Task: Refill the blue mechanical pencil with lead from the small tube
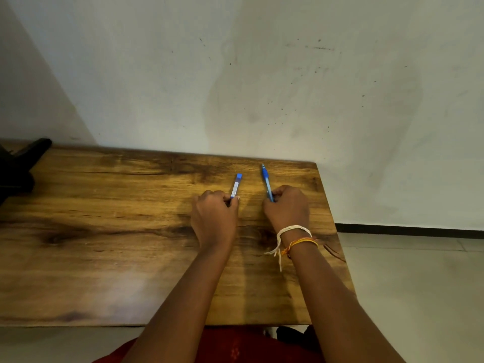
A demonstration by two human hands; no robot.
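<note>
Right of the frame's centre, on the wooden table, the two task things lie side by side, and each hand has its near end; the left hand has its fingers curled round the lower end of the lead tube, a small clear tube with a blue cap at its far tip; the right hand, with thread bracelets at the wrist, has its fingers curled round the lower end of the blue mechanical pencil.

The relation that matters: both long axes run up the frame, away from the person and toward the wall, almost parallel, the tube leaning slightly to the right and the pencil slightly to the left; so each thing sticks out beyond its grip on the far side, and the pencil's pointed tip and the tube's cap are the ends furthest from the hands. The two are near but apart, with bare wood between them; neither hand is nearer the other's object in any useful way.

Whether the tube and pencil are resting on the table or just raised cannot be told.

My judgement is that the refill has not begun: the cap looks in place; the pencil's filling end seems to sit inside the right fist, so that grip will probably need shifting.

A dark object sits at the frame's left edge.
</note>
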